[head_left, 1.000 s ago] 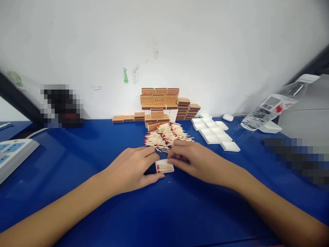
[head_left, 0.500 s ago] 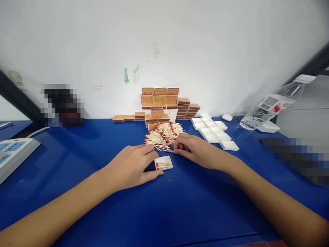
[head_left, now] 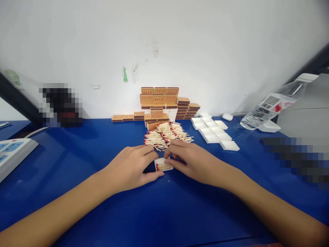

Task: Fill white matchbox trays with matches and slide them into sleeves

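A small white matchbox tray (head_left: 160, 160) lies on the blue table with a row of red-headed matches (head_left: 164, 167) in it. My left hand (head_left: 137, 164) is curled around the tray's left end, fingers at the far edge and thumb at the near edge. Over the tray's right part, my right hand (head_left: 181, 156) has its thumb and fingers pinched together at a match, mostly hidden by the fingertips. Just behind both hands is a loose heap of matches (head_left: 156, 139), its right front partly covered by my right hand.
Brown printed matchboxes (head_left: 158, 99) are stacked against the wall. White empty trays (head_left: 213, 132) lie to the right, near a tilted water bottle (head_left: 269, 104) and a small white case (head_left: 227, 117). A power strip (head_left: 19, 152) sits at the left edge, and a blurred dark object (head_left: 290, 157) at right.
My right hand has moved left and nearer, from the front of the match heap to over the tray, bringing a match. My left hand stays at the tray.
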Demonstrator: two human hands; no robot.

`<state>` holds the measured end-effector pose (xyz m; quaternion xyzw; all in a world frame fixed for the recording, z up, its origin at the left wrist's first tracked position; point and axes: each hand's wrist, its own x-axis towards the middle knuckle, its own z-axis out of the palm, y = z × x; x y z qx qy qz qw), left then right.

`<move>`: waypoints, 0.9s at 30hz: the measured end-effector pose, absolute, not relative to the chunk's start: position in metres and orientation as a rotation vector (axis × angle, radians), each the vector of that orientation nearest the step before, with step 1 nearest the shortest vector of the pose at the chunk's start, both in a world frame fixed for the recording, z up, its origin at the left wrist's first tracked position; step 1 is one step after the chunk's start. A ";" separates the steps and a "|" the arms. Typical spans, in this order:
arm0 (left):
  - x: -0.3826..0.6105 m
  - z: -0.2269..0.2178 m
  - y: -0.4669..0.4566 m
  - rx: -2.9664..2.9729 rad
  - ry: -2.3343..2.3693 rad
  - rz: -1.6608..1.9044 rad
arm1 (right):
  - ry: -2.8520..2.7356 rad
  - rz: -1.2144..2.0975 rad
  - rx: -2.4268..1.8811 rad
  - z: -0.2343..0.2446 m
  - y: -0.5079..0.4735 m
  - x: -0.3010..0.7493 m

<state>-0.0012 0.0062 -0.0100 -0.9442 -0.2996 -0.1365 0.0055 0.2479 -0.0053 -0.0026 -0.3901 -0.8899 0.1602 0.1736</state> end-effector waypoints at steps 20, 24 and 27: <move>-0.003 -0.012 0.009 -2.928 -0.925 -0.421 | -2.414 0.466 -1.254 -0.005 0.011 0.263; -0.003 -0.012 0.008 -2.926 -0.919 -0.417 | -2.454 0.550 -1.143 0.002 0.000 0.256; -0.002 -0.012 0.007 -2.926 -0.910 -0.412 | -2.430 0.485 -1.117 -0.003 0.005 0.258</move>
